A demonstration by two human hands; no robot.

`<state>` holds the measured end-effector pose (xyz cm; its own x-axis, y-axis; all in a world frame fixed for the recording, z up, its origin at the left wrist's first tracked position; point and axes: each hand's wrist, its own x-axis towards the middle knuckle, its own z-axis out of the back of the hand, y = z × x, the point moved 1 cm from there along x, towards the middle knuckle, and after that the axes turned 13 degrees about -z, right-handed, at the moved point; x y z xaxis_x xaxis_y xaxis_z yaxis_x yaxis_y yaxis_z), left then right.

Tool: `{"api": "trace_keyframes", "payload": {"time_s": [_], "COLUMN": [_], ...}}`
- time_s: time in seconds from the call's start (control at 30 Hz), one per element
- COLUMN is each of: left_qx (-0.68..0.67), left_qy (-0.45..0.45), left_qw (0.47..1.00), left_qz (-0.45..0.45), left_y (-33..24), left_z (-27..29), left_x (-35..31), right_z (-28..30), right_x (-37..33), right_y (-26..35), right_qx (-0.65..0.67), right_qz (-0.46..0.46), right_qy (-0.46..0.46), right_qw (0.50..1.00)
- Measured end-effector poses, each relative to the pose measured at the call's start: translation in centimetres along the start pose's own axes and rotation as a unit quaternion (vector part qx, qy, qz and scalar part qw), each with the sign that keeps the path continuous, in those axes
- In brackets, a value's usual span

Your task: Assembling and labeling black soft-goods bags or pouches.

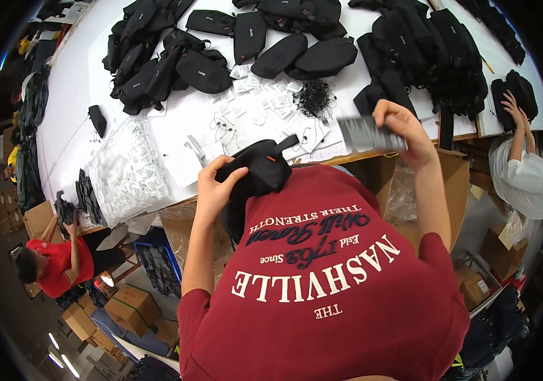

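My left hand (222, 182) is closed on a small black fabric pouch (264, 166) at the table's near edge, thumb on top. The pouch has a short strap loop and a small orange tag. To its right, my right hand (405, 130) is raised and closed on a flat, grey, streaked piece (371, 134), blurred so that its kind is unclear. The two held things are apart. Just beyond them on the white table lie scattered white paper tags (262, 101) and a tangle of thin black strings (315, 98).
Heaps of black pouches (203, 71) cover the table's far side, with more at the right (405, 47). A clear bag of white tags (128, 168) lies at the left. One person in red (62, 263) works at the left, another in white (522, 159) at the right. Cardboard boxes (133, 308) stand below.
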<state>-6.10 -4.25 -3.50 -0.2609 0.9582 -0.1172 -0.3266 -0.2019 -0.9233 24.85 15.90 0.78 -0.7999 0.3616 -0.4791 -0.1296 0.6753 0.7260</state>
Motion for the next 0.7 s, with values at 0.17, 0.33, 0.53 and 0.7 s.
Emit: {"api": "trace_keyframes", "payload": {"time_s": [0.17,0.33,0.53,0.7], "left_qx": [0.019,0.038,0.068,0.079], "left_qy": [0.078,0.1,0.095,0.072], "left_qw": [0.996,0.992,0.989,0.991], "left_qz": [-0.033,-0.072,-0.09,-0.079], "left_y": [-2.7,-3.9,-4.2,-4.3], "left_z": [-0.4,-0.4,-0.4,0.2], "left_x": [0.7,0.3,0.1,-0.1], "right_z": [1.0,-3.2,-4.3,-4.2], "right_x": [7.1,12.7,14.4,14.7], "right_y": [-3.4,-2.7,-5.0,-4.6], "right_qx": [0.134,0.457,0.399,0.387], "right_qz": [0.161,0.027,-0.005,-0.035], "right_qy": [-0.092,-0.166,-0.032,-0.115], "right_qw": [0.974,0.873,0.916,0.914]}}
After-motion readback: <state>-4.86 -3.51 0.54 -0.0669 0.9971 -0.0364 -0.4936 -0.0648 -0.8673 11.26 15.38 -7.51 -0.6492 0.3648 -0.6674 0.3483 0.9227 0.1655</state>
